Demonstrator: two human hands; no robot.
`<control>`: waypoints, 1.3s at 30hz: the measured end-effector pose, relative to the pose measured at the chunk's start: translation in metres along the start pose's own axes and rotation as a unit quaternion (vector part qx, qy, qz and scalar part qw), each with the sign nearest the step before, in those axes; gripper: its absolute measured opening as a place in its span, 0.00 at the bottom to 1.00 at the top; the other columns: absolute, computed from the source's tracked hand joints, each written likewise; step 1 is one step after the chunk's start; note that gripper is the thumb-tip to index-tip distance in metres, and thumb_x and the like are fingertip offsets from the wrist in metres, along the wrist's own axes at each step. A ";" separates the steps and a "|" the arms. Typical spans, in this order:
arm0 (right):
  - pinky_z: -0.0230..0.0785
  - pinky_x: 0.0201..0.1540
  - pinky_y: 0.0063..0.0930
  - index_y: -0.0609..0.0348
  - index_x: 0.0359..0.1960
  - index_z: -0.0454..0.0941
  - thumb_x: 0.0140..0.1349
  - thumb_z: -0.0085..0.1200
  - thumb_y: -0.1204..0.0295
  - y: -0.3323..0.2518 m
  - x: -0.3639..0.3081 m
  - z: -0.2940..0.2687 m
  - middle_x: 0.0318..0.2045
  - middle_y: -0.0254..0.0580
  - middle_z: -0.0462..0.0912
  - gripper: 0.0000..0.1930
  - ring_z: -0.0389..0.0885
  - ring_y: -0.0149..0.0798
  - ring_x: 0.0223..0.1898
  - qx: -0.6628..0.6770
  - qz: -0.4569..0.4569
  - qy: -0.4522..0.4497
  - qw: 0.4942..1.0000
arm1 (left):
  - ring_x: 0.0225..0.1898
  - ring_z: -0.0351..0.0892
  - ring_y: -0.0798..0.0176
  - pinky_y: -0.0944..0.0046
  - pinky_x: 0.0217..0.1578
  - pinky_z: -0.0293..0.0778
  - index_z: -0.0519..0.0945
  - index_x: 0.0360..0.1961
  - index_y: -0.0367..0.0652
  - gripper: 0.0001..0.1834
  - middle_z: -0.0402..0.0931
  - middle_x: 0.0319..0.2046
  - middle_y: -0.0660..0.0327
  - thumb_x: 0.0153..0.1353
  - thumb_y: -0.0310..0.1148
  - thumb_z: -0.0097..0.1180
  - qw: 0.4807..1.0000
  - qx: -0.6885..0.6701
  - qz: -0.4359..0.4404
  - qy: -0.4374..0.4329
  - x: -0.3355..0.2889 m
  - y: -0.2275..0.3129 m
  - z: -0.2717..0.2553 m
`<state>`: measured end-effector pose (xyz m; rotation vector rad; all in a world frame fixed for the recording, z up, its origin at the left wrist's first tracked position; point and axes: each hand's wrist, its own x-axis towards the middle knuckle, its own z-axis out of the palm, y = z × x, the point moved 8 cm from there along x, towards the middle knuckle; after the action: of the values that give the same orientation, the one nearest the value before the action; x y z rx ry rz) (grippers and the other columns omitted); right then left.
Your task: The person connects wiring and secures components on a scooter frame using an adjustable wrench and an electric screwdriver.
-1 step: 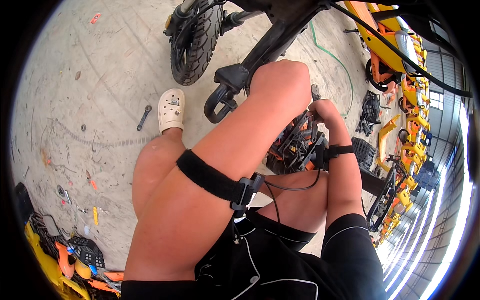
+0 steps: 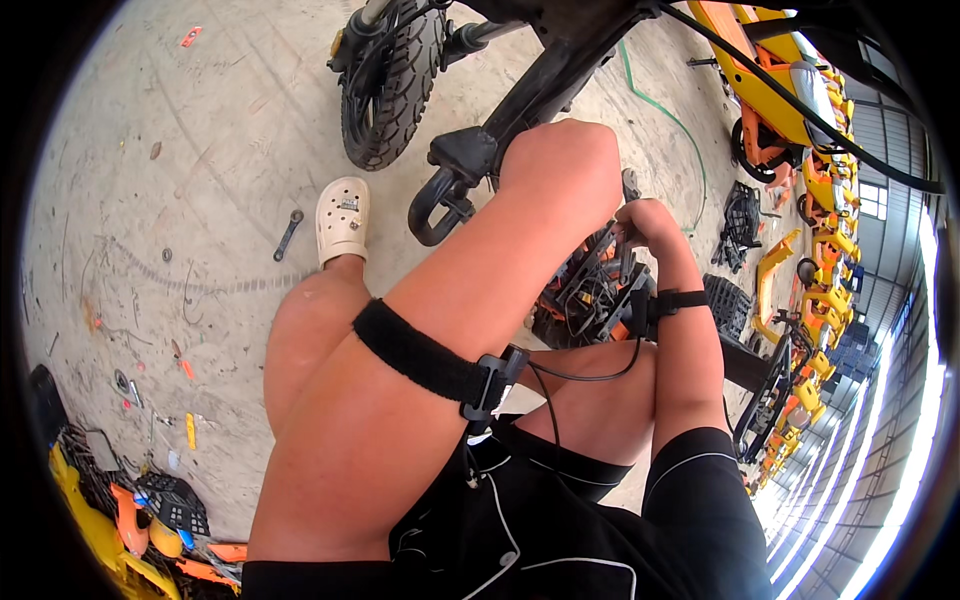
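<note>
My left arm crosses the middle of the view, and my left hand (image 2: 565, 155) is bent at the wrist beside a black metal frame beam (image 2: 530, 100). Its fingers are turned away and hidden. To its right, my right hand (image 2: 648, 220) has its fingers curled. What they close on is too small and covered to name. A small grey piece (image 2: 630, 184) shows just above those fingers. Below both hands lies a dark cluster of vehicle parts (image 2: 585, 295) with orange bits in it. A black looped bracket (image 2: 432, 210) hangs off the beam's lower end.
A treaded wheel (image 2: 400, 90) stands at the upper left of the beam. A spanner (image 2: 288, 236) lies on the concrete floor near my cream clog (image 2: 342, 222). Yellow motorbikes (image 2: 755, 80) line the right side. Loose panels (image 2: 130, 520) pile up at lower left.
</note>
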<state>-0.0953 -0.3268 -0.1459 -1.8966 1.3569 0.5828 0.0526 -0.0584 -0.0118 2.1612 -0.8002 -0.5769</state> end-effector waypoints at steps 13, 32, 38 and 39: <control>0.76 0.23 0.30 0.66 0.34 0.82 0.61 0.52 0.74 0.007 0.003 0.024 0.29 0.45 0.87 0.08 0.87 0.40 0.25 0.036 0.029 -0.053 0.998 | 0.42 0.86 0.44 0.48 0.44 0.81 0.87 0.38 0.41 0.13 0.86 0.36 0.48 0.64 0.35 0.53 1.000 0.002 -0.012 -0.003 -0.003 -0.004 0.005; 0.80 0.48 0.47 0.64 0.47 0.81 0.60 0.50 0.73 -0.005 0.023 0.004 0.38 0.59 0.88 0.15 0.88 0.57 0.45 -0.370 -0.051 0.151 0.915 | 0.41 0.86 0.43 0.48 0.44 0.81 0.87 0.37 0.40 0.13 0.86 0.35 0.48 0.64 0.36 0.54 1.000 -0.004 -0.018 -0.004 0.000 -0.005 0.003; 0.76 0.52 0.48 0.58 0.44 0.83 0.63 0.49 0.76 -0.015 0.025 -0.007 0.45 0.53 0.85 0.11 0.82 0.57 0.52 -0.387 -0.187 0.317 0.845 | 0.40 0.86 0.44 0.48 0.44 0.81 0.87 0.36 0.40 0.12 0.85 0.34 0.48 0.63 0.36 0.55 1.000 0.006 -0.007 0.016 0.001 -0.009 0.003; 0.75 0.53 0.46 0.58 0.42 0.83 0.62 0.50 0.76 -0.020 0.022 -0.007 0.46 0.52 0.85 0.11 0.81 0.56 0.53 -0.379 -0.233 0.328 0.833 | 0.40 0.86 0.44 0.48 0.44 0.81 0.87 0.35 0.40 0.12 0.85 0.34 0.48 0.63 0.35 0.55 1.000 0.004 -0.001 0.026 0.001 -0.009 0.002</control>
<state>-0.0692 -0.3417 -0.1512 -3.1768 1.0055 0.2120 0.0556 -0.0557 -0.0200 2.1762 -0.7735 -0.5182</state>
